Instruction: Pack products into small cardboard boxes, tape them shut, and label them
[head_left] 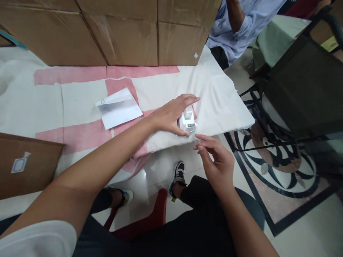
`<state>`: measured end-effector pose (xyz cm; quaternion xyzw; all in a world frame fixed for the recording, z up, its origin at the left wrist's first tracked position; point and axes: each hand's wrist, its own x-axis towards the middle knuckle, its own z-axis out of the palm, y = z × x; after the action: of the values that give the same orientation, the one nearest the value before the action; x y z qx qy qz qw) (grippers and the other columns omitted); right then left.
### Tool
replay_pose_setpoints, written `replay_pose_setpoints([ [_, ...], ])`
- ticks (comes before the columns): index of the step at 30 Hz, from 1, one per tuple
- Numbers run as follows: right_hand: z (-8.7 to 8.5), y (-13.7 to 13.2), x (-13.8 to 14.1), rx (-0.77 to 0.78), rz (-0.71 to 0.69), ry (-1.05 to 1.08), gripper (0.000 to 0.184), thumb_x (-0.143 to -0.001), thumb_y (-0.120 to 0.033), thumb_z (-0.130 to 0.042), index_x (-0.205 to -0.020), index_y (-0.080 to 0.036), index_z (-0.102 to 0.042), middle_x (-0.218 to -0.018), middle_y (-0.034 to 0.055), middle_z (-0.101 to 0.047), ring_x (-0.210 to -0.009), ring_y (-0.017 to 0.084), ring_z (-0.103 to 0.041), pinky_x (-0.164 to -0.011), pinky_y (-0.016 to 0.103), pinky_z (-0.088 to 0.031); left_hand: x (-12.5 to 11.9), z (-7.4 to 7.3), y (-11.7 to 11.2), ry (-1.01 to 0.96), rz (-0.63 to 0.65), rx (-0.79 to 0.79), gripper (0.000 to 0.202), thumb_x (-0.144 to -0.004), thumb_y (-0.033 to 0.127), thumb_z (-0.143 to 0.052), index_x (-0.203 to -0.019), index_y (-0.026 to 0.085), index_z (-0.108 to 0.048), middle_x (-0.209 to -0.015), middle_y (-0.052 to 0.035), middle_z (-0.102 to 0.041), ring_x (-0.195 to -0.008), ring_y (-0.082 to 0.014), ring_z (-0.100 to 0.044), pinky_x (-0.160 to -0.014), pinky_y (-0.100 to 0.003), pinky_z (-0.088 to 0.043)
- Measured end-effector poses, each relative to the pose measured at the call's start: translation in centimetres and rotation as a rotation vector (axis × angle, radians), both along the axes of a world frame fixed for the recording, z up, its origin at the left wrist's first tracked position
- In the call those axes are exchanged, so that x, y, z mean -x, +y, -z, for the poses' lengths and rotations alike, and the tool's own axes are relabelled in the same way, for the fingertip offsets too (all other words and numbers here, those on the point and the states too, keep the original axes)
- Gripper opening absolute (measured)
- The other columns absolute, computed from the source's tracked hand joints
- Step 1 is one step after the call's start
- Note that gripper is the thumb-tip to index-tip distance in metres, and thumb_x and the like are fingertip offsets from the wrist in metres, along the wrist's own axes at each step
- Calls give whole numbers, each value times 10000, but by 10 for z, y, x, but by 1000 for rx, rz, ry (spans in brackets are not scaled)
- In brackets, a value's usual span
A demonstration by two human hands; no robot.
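Near the table's front edge stands a small white tape dispenser (187, 123) with a clear part on top and a dark strip at its front. My left hand (175, 114) is closed round its left side, thumb in front and fingers reaching over behind. Just off the table edge, to the right of the dispenser's front, is my right hand (214, 159). Its thumb and index finger are pinched together; whatever lies between them is too small and clear to make out.
A folded white paper (120, 109) lies left of the dispenser on the pink-and-white tablecloth (77, 101). Stacked cardboard boxes (128, 39) line the back, and another box (26, 166) sits at left. A person (238, 28) is beyond the corner; a dark chair (305, 85) stands right.
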<state>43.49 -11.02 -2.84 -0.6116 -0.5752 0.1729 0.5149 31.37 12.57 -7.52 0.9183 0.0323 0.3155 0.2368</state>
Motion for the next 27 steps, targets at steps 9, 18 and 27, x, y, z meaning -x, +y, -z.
replay_pose_setpoints([
  [9, 18, 3, 5, -229, 10, -339, 270, -921, -38, -581, -1054, -263, -649, -1111, 90, -776, -1044, 241, -749, -862, 423, -647, 0, 0, 0, 8, 10, 32, 1272, -575, 703, -846, -1596, 316, -194, -1564, -170, -359, -1463, -418, -352, -1171, -593, -384],
  [18, 41, 6, 4, -97, 21, -329, 209, -970, -100, -534, -1028, -261, -654, -1167, 94, -755, -1035, 228, -741, -862, 404, -640, 1, -1, 1, 37, 17, 34, 1283, -551, 840, -791, -1597, 331, -249, -1565, -182, -375, -1454, -410, -370, -1169, -606, -383],
  [27, 38, 15, 5, -49, 15, -279, 174, -966, -116, -547, -1007, -250, -650, -1158, 102, -748, -1037, 226, -728, -772, 350, -620, 2, -10, -10, 6, -43, 170, 916, -828, 758, -604, -1574, 341, -275, -1547, -155, -361, -1454, -371, -373, -1177, -604, -366],
])
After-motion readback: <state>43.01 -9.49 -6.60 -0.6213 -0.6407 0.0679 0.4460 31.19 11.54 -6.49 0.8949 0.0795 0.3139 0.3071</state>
